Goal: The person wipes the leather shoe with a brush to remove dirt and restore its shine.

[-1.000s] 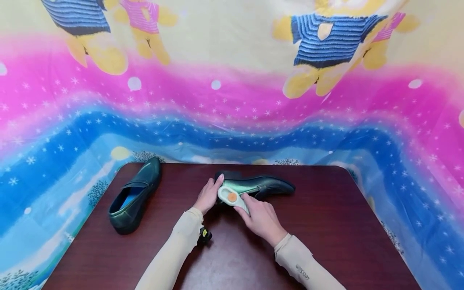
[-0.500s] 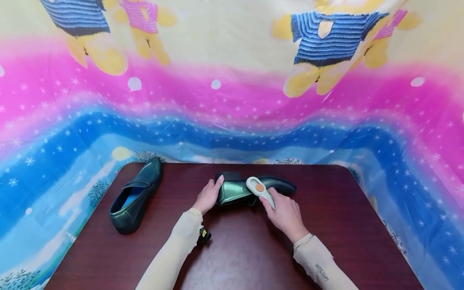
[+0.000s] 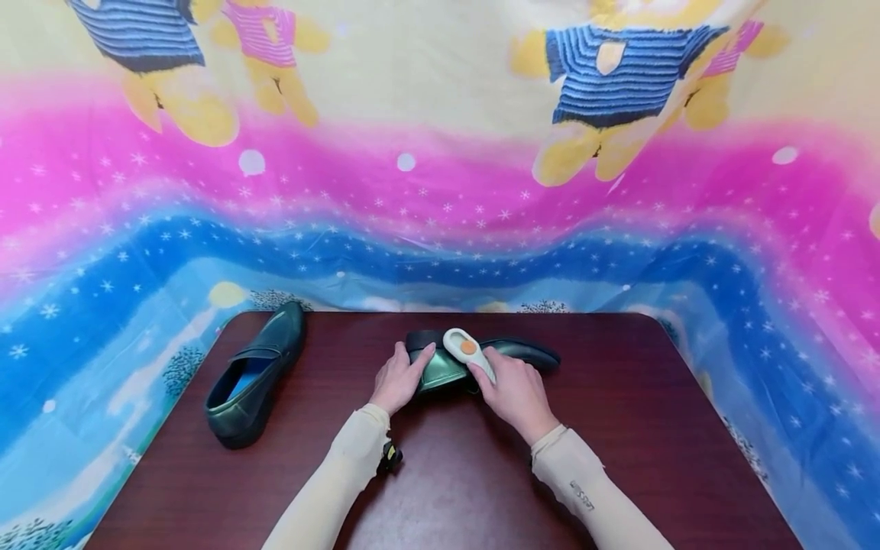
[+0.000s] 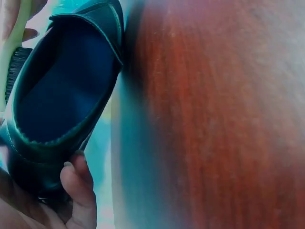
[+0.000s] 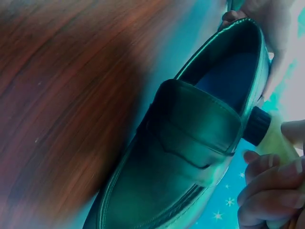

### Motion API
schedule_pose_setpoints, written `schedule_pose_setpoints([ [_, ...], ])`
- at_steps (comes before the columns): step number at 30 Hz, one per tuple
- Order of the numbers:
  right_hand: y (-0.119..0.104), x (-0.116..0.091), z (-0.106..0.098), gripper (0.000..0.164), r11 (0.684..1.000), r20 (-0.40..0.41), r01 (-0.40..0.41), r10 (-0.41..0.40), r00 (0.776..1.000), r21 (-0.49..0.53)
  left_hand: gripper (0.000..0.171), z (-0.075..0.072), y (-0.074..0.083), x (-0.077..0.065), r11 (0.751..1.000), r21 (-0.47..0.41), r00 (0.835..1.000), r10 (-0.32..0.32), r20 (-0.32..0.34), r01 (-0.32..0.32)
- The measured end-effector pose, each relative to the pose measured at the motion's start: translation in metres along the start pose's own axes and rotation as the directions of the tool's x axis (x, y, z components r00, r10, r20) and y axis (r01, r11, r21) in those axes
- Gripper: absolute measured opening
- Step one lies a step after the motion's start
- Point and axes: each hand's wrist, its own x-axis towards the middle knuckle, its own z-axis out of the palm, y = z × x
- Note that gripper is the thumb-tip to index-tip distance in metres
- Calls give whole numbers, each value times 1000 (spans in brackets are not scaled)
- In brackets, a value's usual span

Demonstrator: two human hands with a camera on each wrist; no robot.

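A dark green leather loafer [image 3: 440, 373] lies on its side near the table's back, opening towards me and toe to the right. My left hand [image 3: 400, 378] grips its heel, with fingers [image 4: 78, 186] curled round the back in the left wrist view. In my right hand [image 3: 520, 391] is a pale shoe brush [image 3: 484, 370] with an orange dot, held by its handle. Short black bristles [image 5: 256, 126] touch the loafer's upper side, beside the opening, in the right wrist view. The brush covers part of the loafer in the head view.
A second dark green loafer [image 3: 256, 374], with a blue insole, stands upright at the table's left side. The brown wooden table [image 3: 440, 489] ends at a printed cloth backdrop [image 3: 440, 229]. A small black device [image 3: 390, 456] is on the left wrist.
The brush first travelled right from the heel along the loafer, then came back left to the middle. My left hand shifted slightly right and still holds the heel. The other loafer stayed put.
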Motion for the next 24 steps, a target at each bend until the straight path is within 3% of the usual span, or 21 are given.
schedule_pose_setpoints([
  [8, 32, -10, -11, 33, 996, -86, -65, 59, 995, -66, 111, -2, -3, -2, 1000, 22, 1000, 20, 23, -21],
  [18, 70, -22, -31, 35, 980, -105, -190, 183, 977, -58, 113, -3, -1, 1, 999, 28, 999, -17, 42, 16],
  [24, 73, -20, -30, 34, 980, -85, -196, 193, 978, -35, 112, -3, 0, 2, 999, 40, 999, -25, 36, 23],
])
